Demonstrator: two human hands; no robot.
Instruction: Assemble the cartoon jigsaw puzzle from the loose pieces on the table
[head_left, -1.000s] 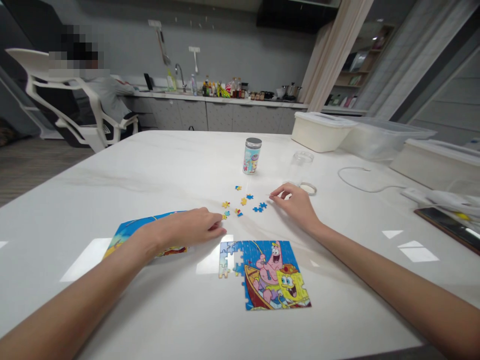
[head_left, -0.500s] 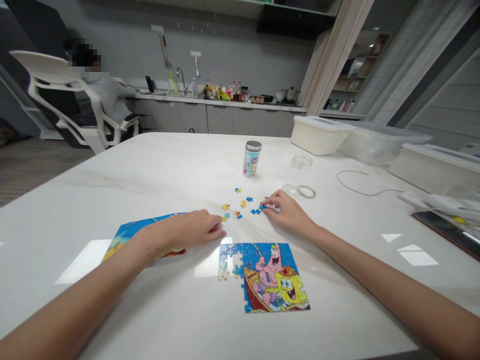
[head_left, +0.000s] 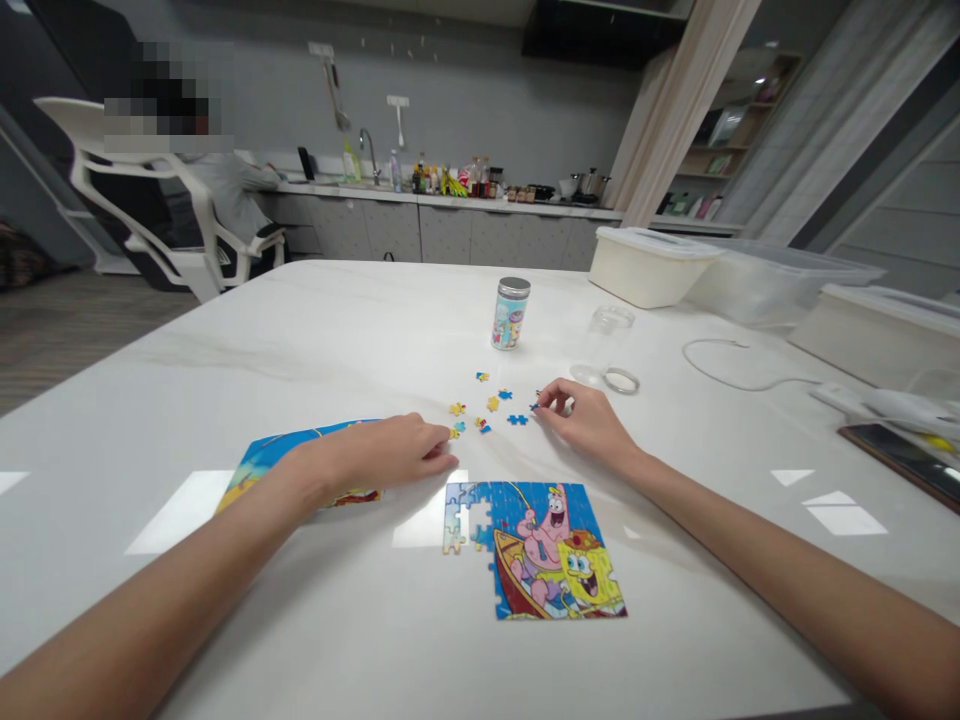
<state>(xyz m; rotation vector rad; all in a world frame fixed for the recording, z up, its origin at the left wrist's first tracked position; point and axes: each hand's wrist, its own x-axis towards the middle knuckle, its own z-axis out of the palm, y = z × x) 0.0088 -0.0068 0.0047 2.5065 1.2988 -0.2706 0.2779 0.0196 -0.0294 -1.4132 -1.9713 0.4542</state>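
A partly joined cartoon puzzle (head_left: 559, 550) lies flat near the table's front, with a gap in its left part. Behind it several loose pieces are scattered, among them a yellow piece (head_left: 493, 404) and a blue piece (head_left: 517, 420). My right hand (head_left: 585, 418) pinches a small blue puzzle piece (head_left: 535, 407) at the right of these. My left hand (head_left: 409, 447) rests at their left, fingers bent together, its fingertips at a yellow and light-blue piece (head_left: 457, 430). Under my left forearm lies a picture sheet (head_left: 277, 445), partly hidden.
A printed tin with a silver lid (head_left: 511, 315) stands behind the pieces. To its right are a clear jar (head_left: 609, 335) and a ring-shaped lid (head_left: 621, 380). Storage boxes (head_left: 652, 268), a cable and a phone (head_left: 900, 465) line the right side. A person sits at the back left.
My right hand has drawn slightly away from the joined-looking blue piece, with a small blue piece between its fingertips. The left hand stays nearly in place. The whole view has shifted a little.
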